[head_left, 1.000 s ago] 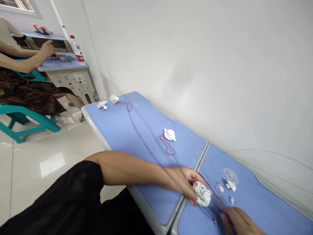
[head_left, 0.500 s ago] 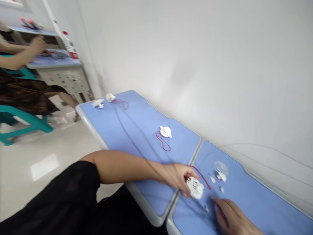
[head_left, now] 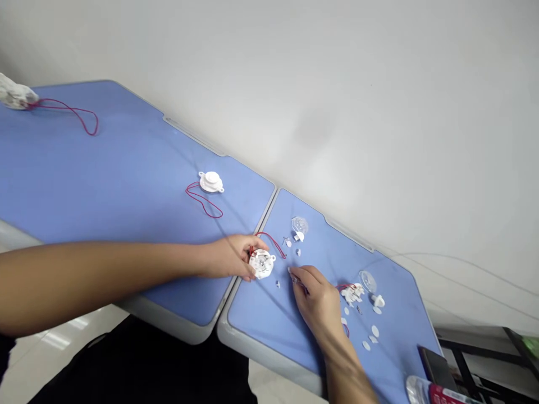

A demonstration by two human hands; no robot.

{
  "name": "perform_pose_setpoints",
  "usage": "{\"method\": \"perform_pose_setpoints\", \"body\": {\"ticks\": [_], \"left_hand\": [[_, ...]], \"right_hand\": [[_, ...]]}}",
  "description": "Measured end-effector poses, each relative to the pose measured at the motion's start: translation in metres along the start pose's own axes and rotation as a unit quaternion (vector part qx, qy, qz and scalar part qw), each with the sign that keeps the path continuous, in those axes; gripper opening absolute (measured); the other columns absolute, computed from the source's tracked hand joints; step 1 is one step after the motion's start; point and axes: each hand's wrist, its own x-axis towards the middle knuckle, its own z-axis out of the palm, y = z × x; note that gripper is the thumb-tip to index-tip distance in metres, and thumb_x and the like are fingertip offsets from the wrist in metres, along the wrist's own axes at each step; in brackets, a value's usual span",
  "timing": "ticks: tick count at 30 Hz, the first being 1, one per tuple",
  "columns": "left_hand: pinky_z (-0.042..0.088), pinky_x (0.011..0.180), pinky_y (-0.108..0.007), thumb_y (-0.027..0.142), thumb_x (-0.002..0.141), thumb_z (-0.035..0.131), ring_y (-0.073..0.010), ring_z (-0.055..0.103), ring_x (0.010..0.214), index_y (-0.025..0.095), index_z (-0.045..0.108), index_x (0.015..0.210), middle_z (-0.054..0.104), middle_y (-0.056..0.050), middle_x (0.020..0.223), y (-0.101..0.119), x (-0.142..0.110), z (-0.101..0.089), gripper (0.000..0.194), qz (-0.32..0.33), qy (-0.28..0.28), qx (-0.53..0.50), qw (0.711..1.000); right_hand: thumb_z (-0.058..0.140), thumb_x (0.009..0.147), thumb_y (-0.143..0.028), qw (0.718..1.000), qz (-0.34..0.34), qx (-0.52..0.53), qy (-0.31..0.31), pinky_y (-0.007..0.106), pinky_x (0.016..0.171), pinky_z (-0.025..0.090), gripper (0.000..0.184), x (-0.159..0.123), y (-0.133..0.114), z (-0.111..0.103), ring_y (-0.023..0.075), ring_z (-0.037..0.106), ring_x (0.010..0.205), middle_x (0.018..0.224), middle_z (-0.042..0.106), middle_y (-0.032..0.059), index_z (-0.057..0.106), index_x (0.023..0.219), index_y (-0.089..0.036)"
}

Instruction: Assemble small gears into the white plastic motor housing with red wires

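Note:
My left hand (head_left: 233, 253) grips the edge of a round white plastic housing (head_left: 261, 264) with small mounting ears, its inner side facing up. A red wire (head_left: 273, 240) runs out from it over the desk. To its right, my right hand (head_left: 318, 297) is closed, thumb and fingers pinched together. A small part shows at the fingertips, too small to name. Between the hands lies a tiny white piece (head_left: 278, 284). Beyond them are a clear disc (head_left: 300, 224), a white cap (head_left: 298, 237) and several small bits.
A closed white housing with a red wire (head_left: 211, 182) sits on the left desk (head_left: 126, 185). More white parts (head_left: 352, 293), a clear cover (head_left: 368, 280) and white discs (head_left: 374, 331) lie right. A bottle (head_left: 438, 391) and dark phone-like object (head_left: 438, 367) are bottom right.
The view has swung right and down, bringing the right side of the desk into sight and losing the other person. Both hands stay near each other; the left still holds the white housing.

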Motion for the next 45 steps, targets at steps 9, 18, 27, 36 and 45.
{"method": "perform_pose_setpoints", "body": {"ticks": [9,18,27,36,45], "left_hand": [[0.051,0.066,-0.027,0.006,0.054,0.068,-0.0129,0.062,0.074,0.017,0.055,0.106,0.065,0.002,0.084,-0.003,0.003,-0.004,0.055,-0.001,-0.021,-0.005,1.000],[0.050,0.067,-0.026,0.006,0.057,0.068,-0.0131,0.063,0.073,0.017,0.055,0.112,0.067,0.001,0.084,-0.002,0.001,-0.002,0.058,-0.020,-0.010,0.026,0.999],[0.043,0.059,-0.020,0.006,0.058,0.069,-0.0088,0.057,0.061,0.017,0.060,0.112,0.062,0.007,0.070,0.005,-0.002,0.002,0.056,-0.015,0.008,0.091,0.996],[0.051,0.069,-0.026,0.010,0.057,0.073,-0.0132,0.063,0.070,0.017,0.059,0.113,0.066,0.002,0.082,0.004,-0.003,0.000,0.058,-0.003,0.004,0.069,0.998],[0.055,0.069,-0.029,0.010,0.056,0.077,-0.0159,0.067,0.073,0.020,0.055,0.121,0.062,0.003,0.086,0.008,-0.006,0.003,0.070,-0.008,0.020,0.041,0.999]], "right_hand": [[0.053,0.087,-0.012,0.991,0.041,0.131,0.001,0.024,0.061,0.048,0.018,0.004,-0.006,-0.015,0.0141,0.063,0.068,0.080,0.067,0.0029,0.068,0.090,-0.021],[0.057,0.087,-0.015,0.974,0.052,0.213,-0.050,0.025,0.057,0.045,0.013,0.006,-0.022,-0.019,0.0134,0.058,0.064,0.080,0.065,0.0026,0.069,0.091,-0.021],[0.056,0.085,-0.027,0.969,0.123,0.190,-0.101,0.031,0.064,0.047,0.019,0.032,-0.026,-0.026,0.0176,0.059,0.065,0.076,0.070,0.0052,0.072,0.090,-0.018],[0.057,0.085,-0.038,0.891,0.223,0.345,-0.194,0.034,0.074,0.047,0.028,0.058,-0.026,-0.022,0.0201,0.061,0.078,0.083,0.072,0.0055,0.073,0.091,-0.016],[0.069,0.078,-0.035,0.785,0.288,0.513,-0.192,0.024,0.058,0.038,0.019,0.060,-0.028,-0.016,0.0114,0.051,0.062,0.068,0.064,0.0003,0.072,0.078,-0.016]]}}
